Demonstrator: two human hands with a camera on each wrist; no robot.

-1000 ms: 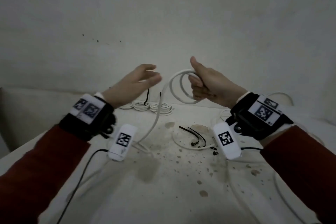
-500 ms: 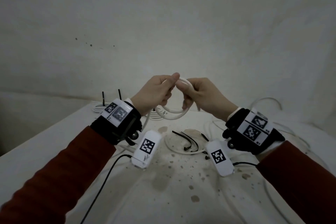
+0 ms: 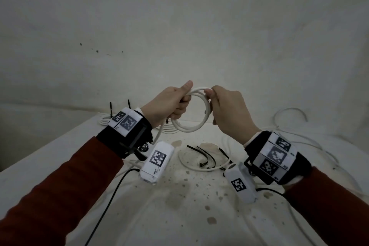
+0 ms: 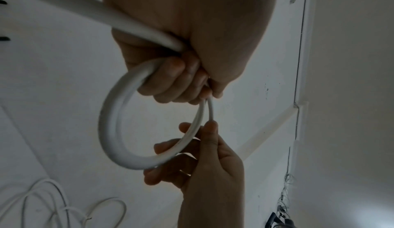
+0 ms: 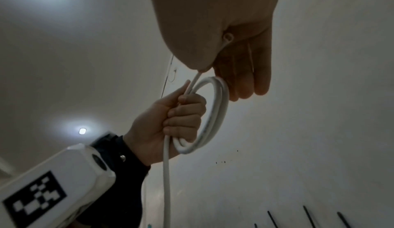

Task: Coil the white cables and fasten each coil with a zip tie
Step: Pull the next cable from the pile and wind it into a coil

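Around the loose black zip ties (image 3: pixel 201 156) the table (image 3: pixel 60 158) is littered: a white cable loop (image 3: pixel 191 166) encircles them, and tangled cables (image 3: pixel 311 142) lie to their right. Finished coils (image 3: pixel 105 121) stand behind-left; nearer the viewer the top lies open.

Stained white tabletop (image 3: pixel 179 215), brown spots scattered near centre. Pale wall (image 3: pixel 179 26) behind, few dark specks upper left. Thin black cords (image 3: pixel 107 203) trailing across tabletop. Ceiling light (image 5: pixel 82 131), lit, right wrist view.

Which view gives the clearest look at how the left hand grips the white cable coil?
The right wrist view: the left hand shows its fingers curled round the coil, the free strand hanging below. The left wrist view shows only close, partly blurred fingertips. The head view shows the hand's back, with the right hand at the coil's other side.
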